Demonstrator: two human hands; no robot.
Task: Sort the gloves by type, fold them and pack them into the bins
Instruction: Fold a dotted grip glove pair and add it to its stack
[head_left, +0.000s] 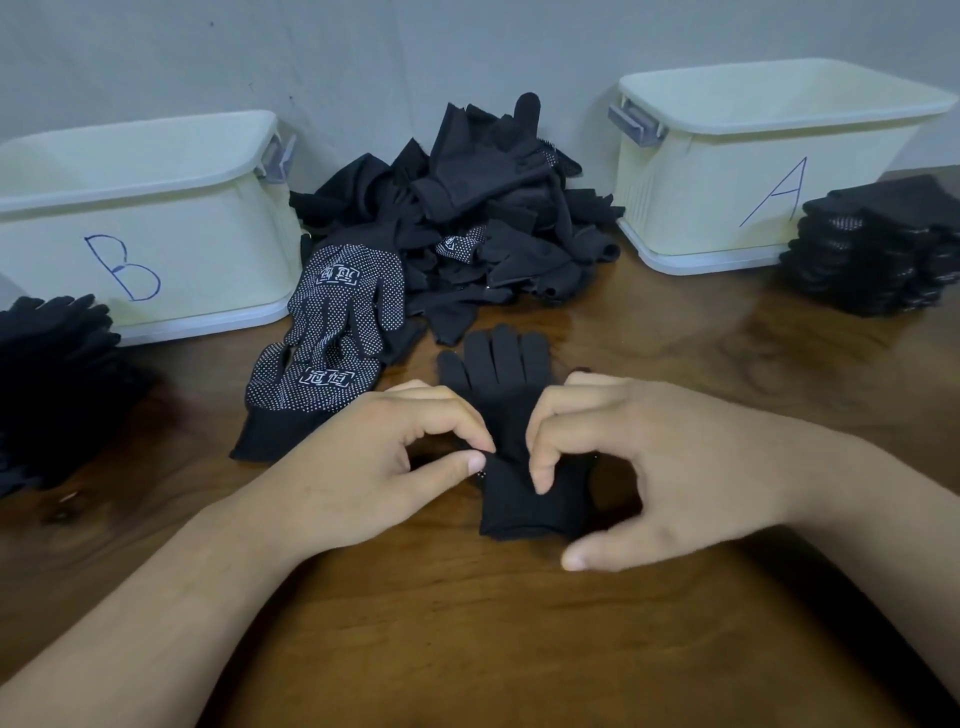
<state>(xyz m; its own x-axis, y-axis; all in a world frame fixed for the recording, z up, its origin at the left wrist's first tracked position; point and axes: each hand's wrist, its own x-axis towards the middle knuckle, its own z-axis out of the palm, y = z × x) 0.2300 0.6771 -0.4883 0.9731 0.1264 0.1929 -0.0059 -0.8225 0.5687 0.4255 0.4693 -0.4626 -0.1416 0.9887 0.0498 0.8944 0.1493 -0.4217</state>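
Step in hand, by my read: folding. One plain black knit glove (501, 374) lies flat on the brown wooden table (467, 649), centre-front, btwn both hands and just this side of the loose pile of black gloves (467, 208).

Left hand (384, 457) pinches the glove's left edge w/ thumb + index, approx. at wrist level. Right hand (649, 457) arches over the right edge, fingers curled. Its index tip presses down on the fabric and its thumb is out by the cuff's near corner.

Orientation: long axis runs near-to-far. Glove fingers point away from the person toward the pile, cuff nearest the person, lying fairly straight.

Next move prob. calls for folding across the short axis, finger end over cuff end, edges kept square. No dots on it, so it likely joins the plain black stack (52, 364) by the cream plastic bin marked B (140, 208). The dotted stack (878, 249) sits by the cream bin marked A (727, 171). Bin contents not visible. A pair of white-dotted black gloves (332, 332) lies just left.
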